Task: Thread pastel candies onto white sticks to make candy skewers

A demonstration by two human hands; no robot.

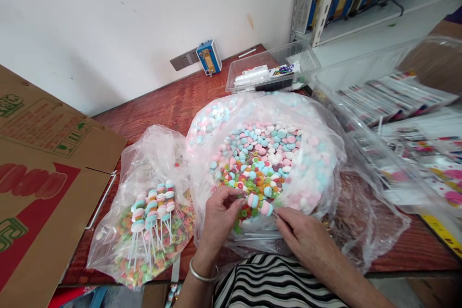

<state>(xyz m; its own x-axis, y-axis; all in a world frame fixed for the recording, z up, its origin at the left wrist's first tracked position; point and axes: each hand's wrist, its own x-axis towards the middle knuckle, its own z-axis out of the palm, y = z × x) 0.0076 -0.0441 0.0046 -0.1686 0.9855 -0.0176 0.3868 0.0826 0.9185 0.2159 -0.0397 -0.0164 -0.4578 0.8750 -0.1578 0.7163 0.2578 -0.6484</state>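
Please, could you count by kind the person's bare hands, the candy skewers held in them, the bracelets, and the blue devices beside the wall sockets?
Hands (left hand, right hand): 2
Candy skewer held: 1
Bracelet: 1
Blue device beside the wall sockets: 1
Total: 5

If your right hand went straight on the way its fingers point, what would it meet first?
Ahead of the right hand, most likely the pink-and-blue candy; depth is hard to judge.

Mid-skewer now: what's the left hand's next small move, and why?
I'd probably have the left hand thread another candy onto the skewer: it appears to show two pastel candies, fewer than the loaded skewers at left, and the right hand seems to grip its end.
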